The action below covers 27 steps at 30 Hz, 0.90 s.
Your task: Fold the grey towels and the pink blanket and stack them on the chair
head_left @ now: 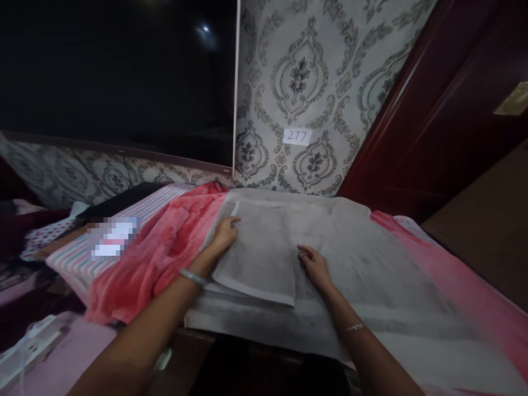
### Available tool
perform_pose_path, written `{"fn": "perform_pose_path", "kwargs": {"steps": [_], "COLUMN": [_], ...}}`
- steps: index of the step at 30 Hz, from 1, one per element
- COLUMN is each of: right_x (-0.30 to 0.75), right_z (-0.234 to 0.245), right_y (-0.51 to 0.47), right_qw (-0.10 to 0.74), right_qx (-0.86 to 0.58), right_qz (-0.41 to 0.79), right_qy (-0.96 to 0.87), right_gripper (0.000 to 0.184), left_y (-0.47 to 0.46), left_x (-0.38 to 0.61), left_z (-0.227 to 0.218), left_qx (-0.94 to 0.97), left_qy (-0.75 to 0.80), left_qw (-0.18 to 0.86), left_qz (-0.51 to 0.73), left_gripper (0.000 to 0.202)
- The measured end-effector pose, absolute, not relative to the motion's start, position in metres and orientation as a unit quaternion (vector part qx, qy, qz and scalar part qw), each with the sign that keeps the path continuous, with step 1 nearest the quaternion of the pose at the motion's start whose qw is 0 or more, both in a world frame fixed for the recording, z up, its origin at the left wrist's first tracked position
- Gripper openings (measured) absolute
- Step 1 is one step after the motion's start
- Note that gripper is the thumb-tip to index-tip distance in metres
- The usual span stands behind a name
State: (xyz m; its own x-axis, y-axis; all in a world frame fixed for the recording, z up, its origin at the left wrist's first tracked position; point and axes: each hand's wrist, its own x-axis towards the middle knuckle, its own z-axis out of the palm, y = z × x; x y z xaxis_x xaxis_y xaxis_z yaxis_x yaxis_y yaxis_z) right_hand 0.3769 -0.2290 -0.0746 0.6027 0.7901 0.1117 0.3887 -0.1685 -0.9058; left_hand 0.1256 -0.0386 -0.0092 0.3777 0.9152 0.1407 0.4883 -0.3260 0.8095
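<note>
A grey cloth (pixel 264 258), folded into a rough rectangle, lies on a wider light-grey fabric (pixel 355 258). At its left edge is my left hand (pixel 225 234), fingers bent and closed around the edge near the upper corner. My right hand (pixel 315 265) is just beyond the right edge, palm down over the light-grey fabric. Its fingers are loosely curved and partly apart, with nothing seen in them. Whether its fingertips touch the fabric is hard to tell. The bottom edge of the folded cloth shows more than one layer.
A red-pink plush blanket (pixel 165 247) and a striped cloth (pixel 74 253) lie to the left. A large dark screen (pixel 119 77) hangs above them. Behind is a patterned wall with a paper label (pixel 297 136). A dark red door (pixel 429 99) stands right; a power strip (pixel 33 349) lies lower left.
</note>
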Motion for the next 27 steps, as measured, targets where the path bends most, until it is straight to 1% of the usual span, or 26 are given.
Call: {"fn": "perform_pose_path", "kwargs": {"steps": [3,5,9,11,13,17,20,22,24,27], "right_x": [0.38,0.382,0.383,0.381,0.379,0.367,0.356,0.35,0.346,0.343], "right_z": [-0.087,-0.089,-0.085,-0.081,-0.075,-0.067,-0.064,-0.061,-0.059,-0.056], "right_y": [-0.226,-0.226,-0.228,-0.229,-0.229,-0.228,-0.23,-0.232,-0.234,-0.233], "right_qw": [0.495,0.485,0.479,0.47,0.452,0.413,0.387,0.372,0.358,0.356], "right_qx": [-0.749,-0.758,-0.757,-0.759,-0.767,-0.776,-0.778,-0.781,-0.788,-0.794], "right_qz": [0.164,0.148,0.153,0.168,0.178,0.179,0.171,0.179,0.186,0.194], "right_qy": [-0.409,-0.411,-0.418,-0.418,-0.42,-0.442,-0.465,-0.469,-0.466,-0.453], "right_gripper": [0.046,0.047,0.047,0.047,0.046,0.046,0.05,0.056,0.065,0.077], "left_y": [-0.036,-0.035,-0.036,-0.039,-0.043,-0.053,-0.062,-0.068,-0.071,-0.069], "left_x": [0.109,0.099,0.081,0.073,0.068,0.068,0.069,0.067,0.062,0.052], "left_z": [-0.007,-0.006,-0.01,-0.012,-0.011,-0.005,0.001,0.004,0.007,0.006], "left_qx": [0.752,0.754,0.754,0.764,0.793,0.838,0.847,0.851,0.854,0.843], "left_qy": [0.495,0.488,0.416,0.388,0.393,0.445,0.456,0.456,0.466,0.501], "left_qw": [0.348,0.357,0.44,0.461,0.417,0.281,0.248,0.238,0.205,0.138], "left_qz": [0.261,0.256,0.254,0.231,0.204,0.144,0.114,0.103,0.105,0.138], "left_gripper": [0.056,0.062,0.086,0.092,0.089,0.078,0.076,0.081,0.083,0.078]}}
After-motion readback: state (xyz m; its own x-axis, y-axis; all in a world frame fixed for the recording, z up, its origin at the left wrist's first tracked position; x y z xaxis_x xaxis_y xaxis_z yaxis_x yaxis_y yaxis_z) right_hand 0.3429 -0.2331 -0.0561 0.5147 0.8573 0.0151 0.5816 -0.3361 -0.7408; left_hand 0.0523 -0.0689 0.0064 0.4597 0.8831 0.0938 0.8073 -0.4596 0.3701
